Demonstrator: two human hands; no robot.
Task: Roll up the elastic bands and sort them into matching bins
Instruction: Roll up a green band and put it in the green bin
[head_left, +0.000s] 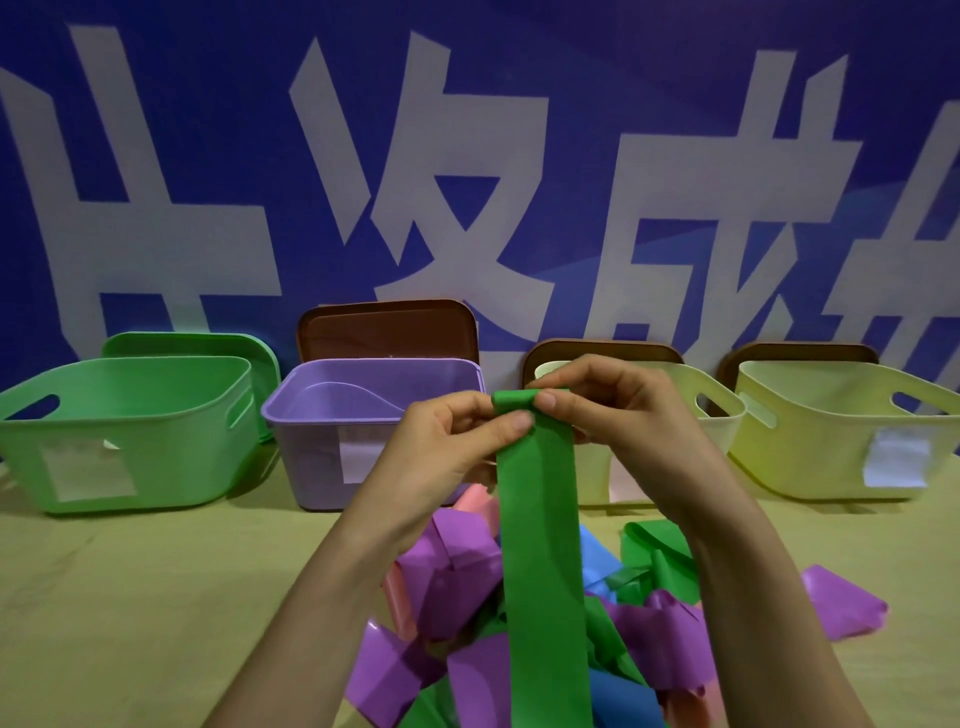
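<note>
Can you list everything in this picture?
green bin: one, green, far left of table
purple bin: one, purple, beside green bin
yellow bins: two, pale yellow, right of row
lids: four, one green, three brown, behind bins
held band: one, green, hanging from both hands
band pile: many, purple, green, blue, pink, under hands
loose band: one, purple, right of pile
table: one, tan, underneath
banner: one, blue with white characters, behind
left hand: one, pinches band's rolled top
right hand: one, pinches band's rolled top

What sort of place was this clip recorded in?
Likely a staged sorting bench, not a home: green bin and purple bin lined up on a wooden table, before a blue banner with large white characters.
</note>
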